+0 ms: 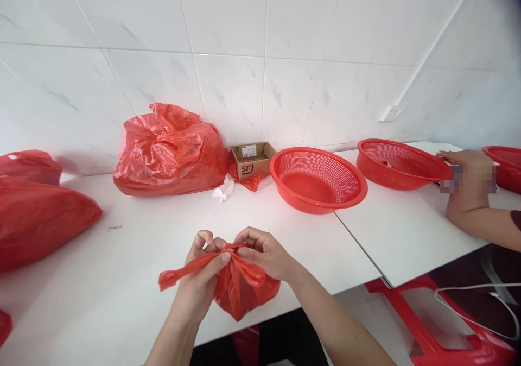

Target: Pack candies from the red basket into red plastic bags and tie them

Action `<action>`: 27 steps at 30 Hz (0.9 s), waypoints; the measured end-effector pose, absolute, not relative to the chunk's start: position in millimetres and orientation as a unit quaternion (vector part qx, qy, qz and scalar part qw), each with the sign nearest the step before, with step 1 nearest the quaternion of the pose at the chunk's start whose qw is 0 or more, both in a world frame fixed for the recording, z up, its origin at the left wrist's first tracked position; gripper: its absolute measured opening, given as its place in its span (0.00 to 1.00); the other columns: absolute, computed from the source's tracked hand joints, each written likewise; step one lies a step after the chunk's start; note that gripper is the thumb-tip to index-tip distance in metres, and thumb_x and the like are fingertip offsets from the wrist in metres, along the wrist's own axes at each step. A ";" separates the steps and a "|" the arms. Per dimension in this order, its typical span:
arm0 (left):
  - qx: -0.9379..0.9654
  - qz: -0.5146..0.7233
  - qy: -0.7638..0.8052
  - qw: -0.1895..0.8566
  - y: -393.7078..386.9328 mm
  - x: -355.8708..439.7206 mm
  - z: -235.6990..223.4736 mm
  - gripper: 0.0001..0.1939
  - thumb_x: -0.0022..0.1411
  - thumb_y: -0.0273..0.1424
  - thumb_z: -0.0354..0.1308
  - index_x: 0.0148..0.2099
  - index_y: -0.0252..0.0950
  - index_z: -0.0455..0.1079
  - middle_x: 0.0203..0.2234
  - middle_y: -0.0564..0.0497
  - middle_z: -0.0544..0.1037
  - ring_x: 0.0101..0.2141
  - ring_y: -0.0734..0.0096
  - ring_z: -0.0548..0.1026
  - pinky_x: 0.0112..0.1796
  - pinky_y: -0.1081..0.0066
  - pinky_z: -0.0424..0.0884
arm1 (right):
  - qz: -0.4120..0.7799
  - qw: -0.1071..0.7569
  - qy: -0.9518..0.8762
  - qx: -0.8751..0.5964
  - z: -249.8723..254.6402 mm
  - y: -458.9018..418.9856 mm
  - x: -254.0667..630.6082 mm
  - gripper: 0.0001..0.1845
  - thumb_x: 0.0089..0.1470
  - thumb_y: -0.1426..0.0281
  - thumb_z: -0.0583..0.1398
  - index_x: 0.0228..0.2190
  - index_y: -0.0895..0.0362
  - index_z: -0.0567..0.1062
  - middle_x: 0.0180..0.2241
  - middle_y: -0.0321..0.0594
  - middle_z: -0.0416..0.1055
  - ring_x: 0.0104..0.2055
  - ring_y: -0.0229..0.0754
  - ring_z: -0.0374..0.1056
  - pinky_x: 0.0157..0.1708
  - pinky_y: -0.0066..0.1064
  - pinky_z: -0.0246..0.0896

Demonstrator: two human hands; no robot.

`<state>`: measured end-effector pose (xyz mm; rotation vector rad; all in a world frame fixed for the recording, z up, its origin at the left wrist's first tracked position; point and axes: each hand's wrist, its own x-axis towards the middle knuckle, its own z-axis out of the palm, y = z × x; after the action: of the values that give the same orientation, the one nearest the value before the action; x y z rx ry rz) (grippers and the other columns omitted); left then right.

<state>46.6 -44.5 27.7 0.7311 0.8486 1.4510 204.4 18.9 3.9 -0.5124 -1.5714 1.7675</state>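
Note:
A small red plastic bag (244, 292) hangs or rests at the near edge of the white table, its top gathered and twisted between my hands. My left hand (203, 268) pinches the gathered neck with its thumb on top, and one long bag end sticks out to the left across it. On the other side, my right hand (264, 252) is closed on the bag's top, thumb and fingers pressed together at the twist. What the bag contains is hidden by the plastic.
A large tied red bag (171, 154), an open cardboard box (252, 165), crumpled white tissue (223, 188) and a red colander (319, 206) line the wall. More red bags (44, 214) lie left. At right, another person's arm (472, 187) is by a second colander (399, 178); a red stool (423, 322) stands below.

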 end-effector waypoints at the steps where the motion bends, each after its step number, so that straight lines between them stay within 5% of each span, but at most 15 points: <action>1: 0.293 0.628 0.361 0.624 -46.8 46.6 27.8 0.21 0.52 0.26 0.68 0.36 0.42 0.57 0.25 0.60 0.68 0.25 0.80 0.68 0.29 0.78 0.67 | 0.661 0.351 -0.630 -0.205 5.5 17.2 204.4 0.11 0.56 0.62 0.63 0.38 0.56 0.72 0.30 0.33 0.65 0.30 0.33 0.59 0.32 0.27 0.57; 6: 0.246 0.605 0.366 0.663 -49.4 47.6 25.3 0.16 0.51 0.27 0.68 0.36 0.41 0.62 0.26 0.57 0.68 0.28 0.75 0.70 0.30 0.76 0.66 | 0.494 0.314 -0.771 -0.250 14.4 16.1 208.7 0.11 0.52 0.74 0.61 0.39 0.53 0.70 0.31 0.31 0.66 0.30 0.33 0.59 0.32 0.27 0.57; 10: 0.311 0.603 0.408 0.611 -47.2 54.3 22.7 0.10 0.53 0.30 0.68 0.34 0.39 0.67 0.24 0.57 0.70 0.29 0.76 0.69 0.34 0.77 0.66 | 0.377 0.334 -0.826 -0.251 11.7 18.6 212.0 0.10 0.50 0.74 0.61 0.36 0.54 0.71 0.34 0.35 0.67 0.33 0.36 0.64 0.34 0.29 0.61; 14: 0.378 0.600 0.442 0.550 -46.5 57.2 23.5 0.09 0.53 0.33 0.68 0.34 0.38 0.70 0.27 0.55 0.72 0.32 0.75 0.71 0.35 0.75 0.68 | 0.507 0.349 -0.762 -0.200 0.2 14.7 213.4 0.14 0.54 0.69 0.61 0.44 0.55 0.71 0.47 0.43 0.64 0.34 0.35 0.69 0.33 0.30 0.67; 17: 0.402 0.589 0.460 0.529 -45.9 54.7 21.6 0.10 0.53 0.32 0.67 0.33 0.37 0.68 0.27 0.55 0.72 0.30 0.75 0.71 0.32 0.73 0.68 | 0.554 0.334 -0.732 -0.214 -3.9 11.3 214.0 0.13 0.59 0.66 0.57 0.46 0.54 0.71 0.40 0.40 0.69 0.33 0.36 0.70 0.31 0.29 0.66; 23: 0.445 0.605 0.545 0.372 -42.8 59.5 5.1 0.11 0.55 0.26 0.61 0.34 0.41 0.60 0.28 0.56 0.73 0.28 0.73 0.72 0.30 0.72 0.69 | 0.280 0.362 -0.846 -0.273 -7.7 5.9 209.3 0.08 0.54 0.76 0.55 0.27 0.57 0.72 0.23 0.34 0.67 0.26 0.35 0.59 0.30 0.28 0.56; 27: 0.477 0.613 0.579 0.248 -41.7 63.8 -4.8 0.07 0.59 0.28 0.59 0.35 0.41 0.62 0.34 0.52 0.76 0.36 0.68 0.76 0.35 0.68 0.71 | 0.211 0.387 -0.841 -0.314 -10.6 -4.3 202.7 0.11 0.51 0.79 0.54 0.32 0.58 0.75 0.24 0.36 0.69 0.26 0.36 0.60 0.30 0.29 0.56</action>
<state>63.8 -41.7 -4.8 1.2996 1.5768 1.6717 202.7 -4.3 -10.6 -0.7991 -2.1393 0.5369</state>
